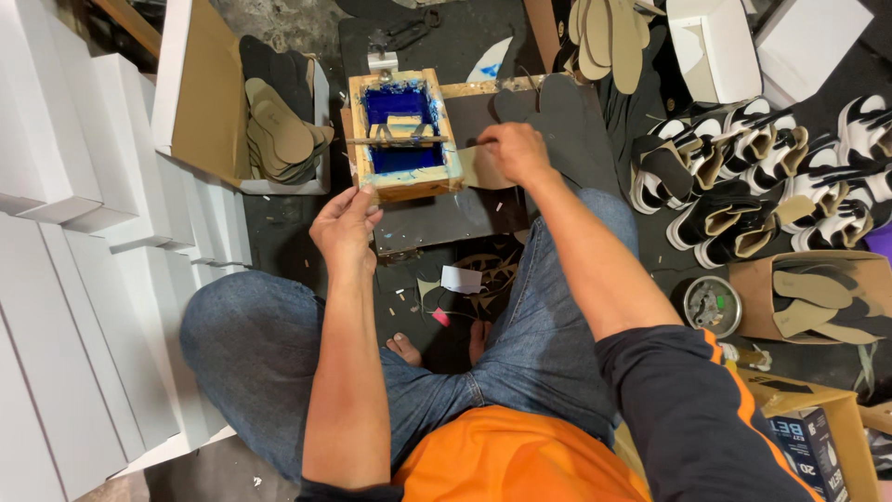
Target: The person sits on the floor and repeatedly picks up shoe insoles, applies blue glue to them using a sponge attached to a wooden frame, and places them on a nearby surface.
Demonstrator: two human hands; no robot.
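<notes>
Workshop floor, dark and littered with offcuts; worker seated cross-legged in jeans and an orange shirt, viewed from above.

1. White boxes (pixel 65 279), flat card, stacked in stepped rows along the left side.
2. Open carton (pixel 200 88), brown inside, holding a pile of tan insoles (pixel 279 130), smooth and sole-shaped.
3. Dark board (pixel 446 218), flat and scuffed, lying in front of the knees as the work surface.
4. Shoes (pixel 743 177), black and white, crowded in rows at right; more tan insoles in a tray (pixel 827 297) below them.
5. Screen frame (pixel 404 135), small wooden rectangle, mesh stained deep blue with ink, a thin bar lying across it; it rests on the board.
6. Round tin (pixel 712 305), metal, open, contents unclear.
7. Right hand (pixel 511 153), fingers closed on a tan insole piece (pixel 474 167) at the frame's right edge. Whether the piece lies under the frame or just beside it cannot be told for certain.
8. Left hand (pixel 346 228), fingertips pinching the frame's near left corner, steadying or lifting it.

Step in hand, as judged: seating an insole against the printing frame. Next move would call for the piece lying flat and square beneath the mesh, and the frame pressed down evenly before any ink is drawn across.
</notes>
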